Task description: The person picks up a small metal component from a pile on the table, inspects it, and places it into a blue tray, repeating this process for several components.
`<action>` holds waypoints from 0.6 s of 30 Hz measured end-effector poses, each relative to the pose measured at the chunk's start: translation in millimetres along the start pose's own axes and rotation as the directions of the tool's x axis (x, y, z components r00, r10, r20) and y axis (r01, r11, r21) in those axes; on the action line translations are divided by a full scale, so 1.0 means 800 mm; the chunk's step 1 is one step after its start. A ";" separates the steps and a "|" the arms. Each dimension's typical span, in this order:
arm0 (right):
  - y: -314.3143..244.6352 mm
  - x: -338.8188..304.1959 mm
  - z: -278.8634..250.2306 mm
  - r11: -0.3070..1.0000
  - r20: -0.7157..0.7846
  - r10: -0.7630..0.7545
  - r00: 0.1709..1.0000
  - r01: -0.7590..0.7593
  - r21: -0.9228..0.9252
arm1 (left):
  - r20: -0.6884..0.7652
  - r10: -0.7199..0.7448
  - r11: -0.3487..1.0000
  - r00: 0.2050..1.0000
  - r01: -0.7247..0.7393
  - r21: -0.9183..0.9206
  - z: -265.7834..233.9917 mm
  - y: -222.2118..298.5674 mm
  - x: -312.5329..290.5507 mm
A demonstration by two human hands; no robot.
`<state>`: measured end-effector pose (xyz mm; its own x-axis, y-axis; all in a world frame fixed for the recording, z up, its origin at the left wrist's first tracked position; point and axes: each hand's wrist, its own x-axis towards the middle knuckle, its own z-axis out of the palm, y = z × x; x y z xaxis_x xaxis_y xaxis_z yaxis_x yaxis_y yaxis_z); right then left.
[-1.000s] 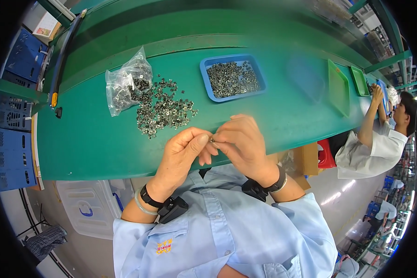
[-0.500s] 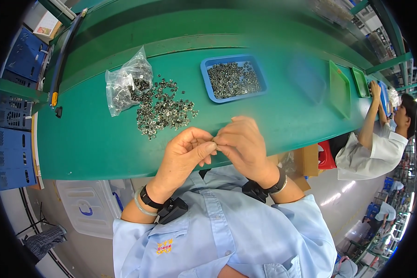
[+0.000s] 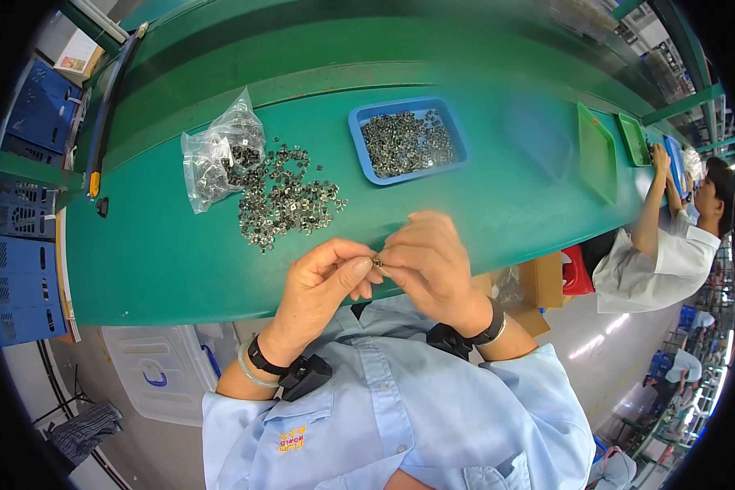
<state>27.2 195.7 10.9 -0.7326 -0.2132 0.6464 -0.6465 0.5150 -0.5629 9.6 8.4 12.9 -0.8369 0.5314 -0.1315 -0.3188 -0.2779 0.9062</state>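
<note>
Between the fingertips of both hands is a small metal part [image 3: 376, 262], too small to make out fully. My left hand [image 3: 328, 273] pinches it from the left, thumb against forefinger. From the right, my right hand [image 3: 429, 263] closes its thumb and forefinger on the same part, the other fingers curled above. Beyond my left hand a loose pile of small black-and-silver metal parts [image 3: 290, 202] is spread on the green table [image 3: 163, 278]. It trails out of a clear plastic bag [image 3: 208, 167] that holds more. A blue tray [image 3: 415, 178] of similar parts stands behind my right hand.
Green trays [image 3: 598, 155] stand farther right, where a co-worker [image 3: 665, 237] in a white top sits at the same bench. Blue crates [image 3: 20, 278] are stacked at the left. Under the front edge are a clear lidded box [image 3: 151, 371] and a cardboard box [image 3: 542, 282].
Both hands have shifted slightly down toward me, still fingertip to fingertip. The small metal part now shows between them, where the fingers covered it before.
</note>
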 end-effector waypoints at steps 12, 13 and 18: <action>0.000 0.002 -0.002 0.993 0.011 0.089 0.996 -0.090 0.071 | -0.020 -0.055 0.998 0.998 0.054 -0.015 -0.003 -0.001 0.004; 0.000 0.002 -0.001 0.997 -0.003 0.070 0.998 -0.070 0.039 | -0.021 -0.054 0.998 0.998 0.054 -0.016 -0.002 -0.001 0.004; 0.001 0.002 0.002 0.998 0.001 0.014 1.000 -0.014 -0.053 | -0.049 -0.089 0.995 0.995 0.091 0.031 0.002 0.003 0.002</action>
<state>25.1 194.8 10.8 -0.7419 -0.2067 0.6379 -0.6239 0.5615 -0.5436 7.9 9.9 15.5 -0.8261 0.5138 -0.2313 -0.3795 -0.2039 0.9024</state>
